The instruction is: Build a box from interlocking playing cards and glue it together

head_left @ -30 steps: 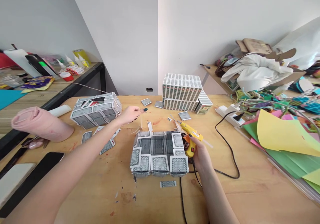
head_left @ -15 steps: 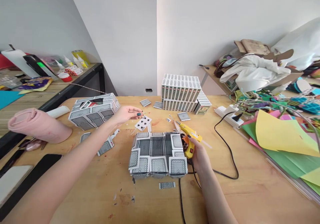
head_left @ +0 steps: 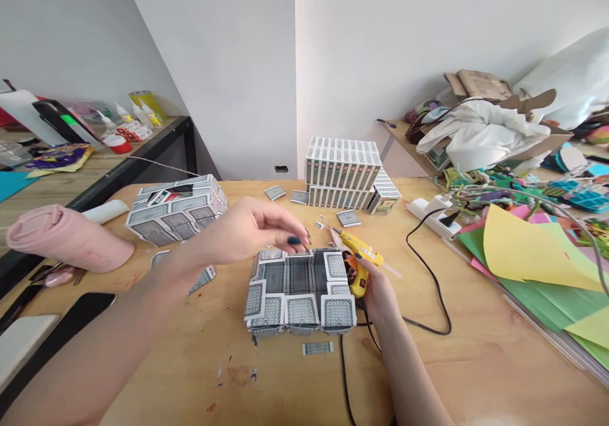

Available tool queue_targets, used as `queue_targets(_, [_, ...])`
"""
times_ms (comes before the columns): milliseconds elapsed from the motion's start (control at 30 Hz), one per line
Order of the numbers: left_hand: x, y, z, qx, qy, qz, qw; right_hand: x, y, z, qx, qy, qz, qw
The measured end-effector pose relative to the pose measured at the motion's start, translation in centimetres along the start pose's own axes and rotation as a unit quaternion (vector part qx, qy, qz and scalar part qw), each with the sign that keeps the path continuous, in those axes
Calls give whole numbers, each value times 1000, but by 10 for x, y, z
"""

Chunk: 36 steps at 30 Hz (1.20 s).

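Note:
My left hand [head_left: 259,230] is over the back edge of an open-topped box covered in playing cards [head_left: 301,313], its thumb and fingers pinched together. Anything between the fingertips is too small to make out. At the box's right side, my right hand [head_left: 380,296] grips a yellow glue gun [head_left: 360,248] whose nozzle points away and to the left. A clear glue stick [head_left: 392,270] sticks out behind it. Orange-handled scissors [head_left: 351,265] lie between the glue gun and the box. In front of the box is a narrow card strip [head_left: 318,348].
A second card-covered block [head_left: 176,213] stands at the back left, near a pink roll [head_left: 71,245]. Stacked card packs [head_left: 341,172] stand against the wall. On the right are a power strip [head_left: 431,218], a black cable [head_left: 440,292] and coloured paper sheets [head_left: 537,254].
My left hand has moved right and nearer, from above the loose playing card to the box's back edge, now hiding that card. My right hand stays on the glue gun.

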<state>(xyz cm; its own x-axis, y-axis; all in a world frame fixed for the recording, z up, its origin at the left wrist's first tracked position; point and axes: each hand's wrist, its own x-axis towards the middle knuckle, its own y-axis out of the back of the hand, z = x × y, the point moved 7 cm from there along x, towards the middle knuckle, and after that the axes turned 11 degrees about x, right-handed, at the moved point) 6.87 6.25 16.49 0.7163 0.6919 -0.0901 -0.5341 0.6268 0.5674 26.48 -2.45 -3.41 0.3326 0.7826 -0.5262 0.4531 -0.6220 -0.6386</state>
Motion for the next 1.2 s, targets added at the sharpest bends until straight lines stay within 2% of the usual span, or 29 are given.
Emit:
queue_targets(100, [-6, -33, 0, 144, -19, -100, 984, 2, 1, 0, -2, -4, 0, 1000])
queue_targets(167, [-9, -42, 0, 221, -44, -121, 967, 2, 1, 1, 0, -9, -1, 1000])
queue_targets(233, [-10, -37, -1, 265, -54, -109, 956, 1, 1, 0, 1, -8, 2, 1000])
queue_targets(333, [-6, -2, -13, 306, -13, -19, 952, 0, 1, -1, 1, -4, 11, 1000])
queue_targets(433, [3, 46, -51, 325, 73, 119, 935, 0, 0, -1, 8, -2, 14, 1000])
queue_targets(500, [9, 63, -92, 347, 138, 153, 915, 0, 0, -1, 8, 0, 12, 1000])
queue_targets(567, [15, 63, -137, 402, 197, 126, 885, 0, 0, -1, 5, 0, 11, 1000])
queue_targets(633, [19, 55, -171, 423, 212, 104, 875, -1, 0, -1, 1, -2, 12, 1000])
queue_targets(700, [19, 46, -192, 425, 218, 100, 873, -2, -1, -1, 0, -4, 8, 1000])
queue_targets(767, [18, 41, -203, 417, 223, 101, 875, -3, -3, -1, 2, -4, 0, 1000])
queue_targets(900, [16, 38, -206, 392, 233, 92, 885, -2, -2, -2, -6, 7, 14, 1000])
queue_targets(1033, [17, 41, -196, 367, 236, 90, 895, -1, 0, -2, -10, 7, 20, 1000])
queue_targets(1133, [14, 42, -166, 333, 216, 105, 912, -1, 1, -1, -6, 0, 22, 1000])
queue_targets(1200, [10, 39, -130, 249, 164, 129, 946, -1, 1, -1, -5, -2, 24, 1000])
